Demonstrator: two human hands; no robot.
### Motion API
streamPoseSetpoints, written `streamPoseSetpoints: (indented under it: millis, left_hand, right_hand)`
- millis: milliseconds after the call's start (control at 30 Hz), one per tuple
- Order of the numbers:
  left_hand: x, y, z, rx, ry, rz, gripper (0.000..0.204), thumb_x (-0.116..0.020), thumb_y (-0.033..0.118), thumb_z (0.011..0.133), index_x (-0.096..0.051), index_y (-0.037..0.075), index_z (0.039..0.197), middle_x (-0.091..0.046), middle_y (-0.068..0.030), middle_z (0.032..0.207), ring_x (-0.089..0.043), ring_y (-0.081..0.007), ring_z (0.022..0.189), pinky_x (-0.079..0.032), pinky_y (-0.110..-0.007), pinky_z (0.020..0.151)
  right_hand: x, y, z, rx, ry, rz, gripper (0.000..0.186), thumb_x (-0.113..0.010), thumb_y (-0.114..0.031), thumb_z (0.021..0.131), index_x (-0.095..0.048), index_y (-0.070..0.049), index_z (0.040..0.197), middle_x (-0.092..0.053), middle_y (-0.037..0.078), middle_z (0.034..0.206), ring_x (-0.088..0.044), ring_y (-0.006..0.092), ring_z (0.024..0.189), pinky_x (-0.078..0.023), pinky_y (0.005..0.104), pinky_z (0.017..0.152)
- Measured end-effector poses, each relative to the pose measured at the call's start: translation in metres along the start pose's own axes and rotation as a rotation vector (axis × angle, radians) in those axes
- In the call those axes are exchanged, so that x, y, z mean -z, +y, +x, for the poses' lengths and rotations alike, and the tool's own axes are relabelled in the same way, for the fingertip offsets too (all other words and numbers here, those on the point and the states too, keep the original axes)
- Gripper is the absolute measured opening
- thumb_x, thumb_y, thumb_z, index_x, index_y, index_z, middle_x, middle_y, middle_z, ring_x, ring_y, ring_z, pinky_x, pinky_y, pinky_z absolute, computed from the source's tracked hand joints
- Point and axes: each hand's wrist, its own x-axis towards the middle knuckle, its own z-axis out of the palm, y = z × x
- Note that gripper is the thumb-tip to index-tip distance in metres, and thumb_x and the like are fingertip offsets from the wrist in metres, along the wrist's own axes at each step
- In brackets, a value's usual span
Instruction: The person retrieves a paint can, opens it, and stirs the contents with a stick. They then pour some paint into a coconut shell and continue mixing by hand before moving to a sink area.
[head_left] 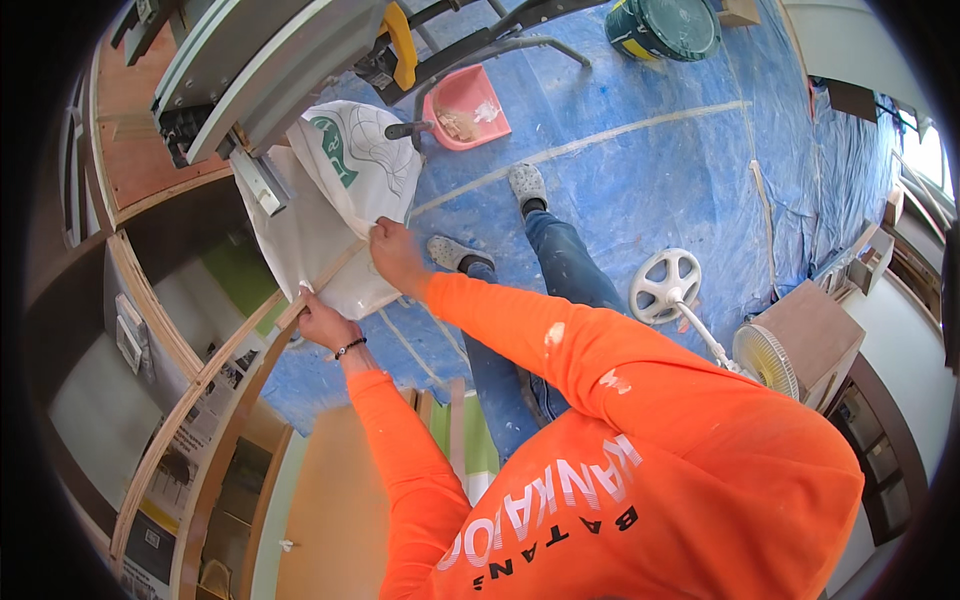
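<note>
My right hand (397, 257) is closed on the upper edge of a large white bag (347, 295) with a green print. Lower and to the left, my left hand (326, 322), with a dark bracelet at the wrist, pinches the same bag's edge near the corner of a wooden frame (208, 372). A narrow tan strip (338, 263) runs between the two hands along the bag; whether it is wood or a fold cannot be told. The bag hangs beneath a metal saw-like machine (275, 75), whose silver arm (258, 180) overlaps it.
A pink dustpan (468, 108) with debris lies on the blue floor sheeting (640, 170), beside the machine's dark stand (500, 48). A dark green bucket (662, 28) stands farther back. On the right are a white fan (766, 358) with a round base and a wooden box (812, 335).
</note>
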Motion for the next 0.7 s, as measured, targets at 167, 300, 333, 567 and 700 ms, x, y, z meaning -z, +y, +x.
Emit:
streamPoseSetpoints:
  millis: [167,300,333,567,700]
  left_hand:
    - [0.034,0.019,-0.037,-0.163,0.001,0.069,0.037,-0.066,0.026,0.106,-0.071,-0.011,0.108,-0.072,-0.01,0.102,-0.059,-0.0155,0.084,-0.054,-0.034,0.075]
    - [0.08,0.068,-0.036,-0.217,0.057,0.103,0.035,-0.065,0.025,0.107,-0.07,-0.009,0.114,-0.073,-0.012,0.105,-0.06,-0.0169,0.085,-0.052,-0.034,0.079]
    - [0.085,0.063,-0.037,-0.316,0.013,0.183,0.035,-0.066,0.026,0.106,-0.072,-0.008,0.115,-0.073,-0.0101,0.106,-0.061,-0.0147,0.089,-0.052,-0.035,0.083]
    - [0.038,-0.069,-0.033,-0.265,-0.185,0.245,0.039,-0.07,0.028,0.104,-0.074,-0.011,0.105,-0.078,-0.0198,0.108,-0.07,-0.0213,0.092,-0.053,-0.038,0.086]
    - [0.029,-0.098,-0.024,-0.45,-0.287,0.381,0.035,-0.072,0.027,0.101,-0.074,-0.007,0.109,-0.078,-0.0198,0.108,-0.074,-0.0246,0.099,-0.054,-0.037,0.088]
  right_hand:
    - [0.029,0.023,-0.034,0.26,-0.118,0.119,0.029,-0.049,-0.014,0.097,-0.069,0.007,0.101,-0.066,0.032,0.083,-0.07,0.0445,0.09,-0.054,0.0475,0.092]
    - [0.008,-0.064,-0.102,0.542,-0.369,0.142,0.026,-0.053,-0.014,0.094,-0.07,0.005,0.095,-0.063,0.03,0.072,-0.068,0.0414,0.073,-0.056,0.0437,0.073]
    - [0.003,-0.078,-0.102,0.546,-0.528,0.14,0.026,-0.053,-0.014,0.094,-0.07,0.005,0.096,-0.063,0.029,0.071,-0.067,0.0402,0.07,-0.055,0.043,0.069]
    - [0.036,0.108,-0.05,0.528,0.275,-0.2,0.04,-0.052,-0.022,0.1,-0.069,0.006,0.122,-0.071,0.032,0.108,-0.065,0.0471,0.109,-0.048,0.0548,0.099]
    - [0.097,0.113,-0.085,0.08,-0.022,-0.133,0.049,-0.062,-0.029,0.099,-0.059,0.005,0.133,-0.071,0.029,0.109,-0.068,0.0471,0.098,-0.054,0.0497,0.085]
